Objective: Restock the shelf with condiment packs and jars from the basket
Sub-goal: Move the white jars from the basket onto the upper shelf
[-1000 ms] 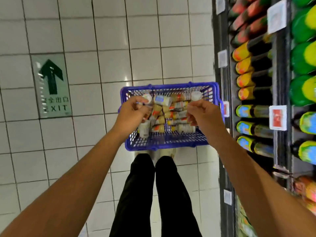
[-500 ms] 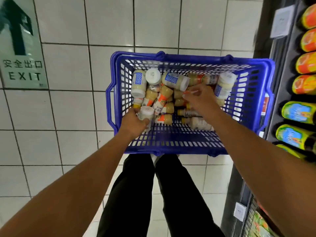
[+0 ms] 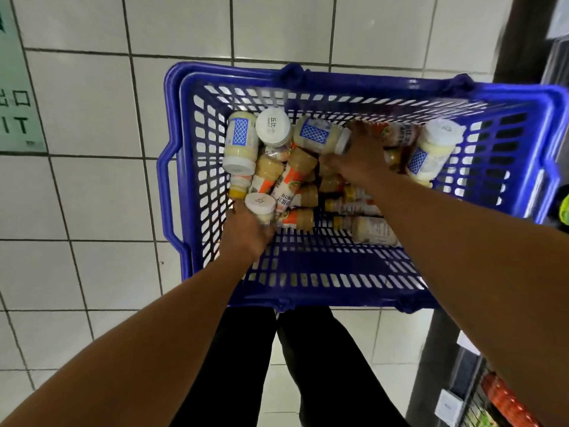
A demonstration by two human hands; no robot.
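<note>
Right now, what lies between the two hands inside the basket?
In the head view, tan sauce bottles with orange labels lie heaped between the left hand, gripping a jar, and the right hand.

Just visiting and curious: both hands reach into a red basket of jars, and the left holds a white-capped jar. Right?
Not quite: the head view shows the basket is blue, not red. The right hand and left hand do reach into it, and the left holds a white-capped jar.

White tiled floor (image 3: 92,195), green exit sign (image 3: 15,112)
</note>
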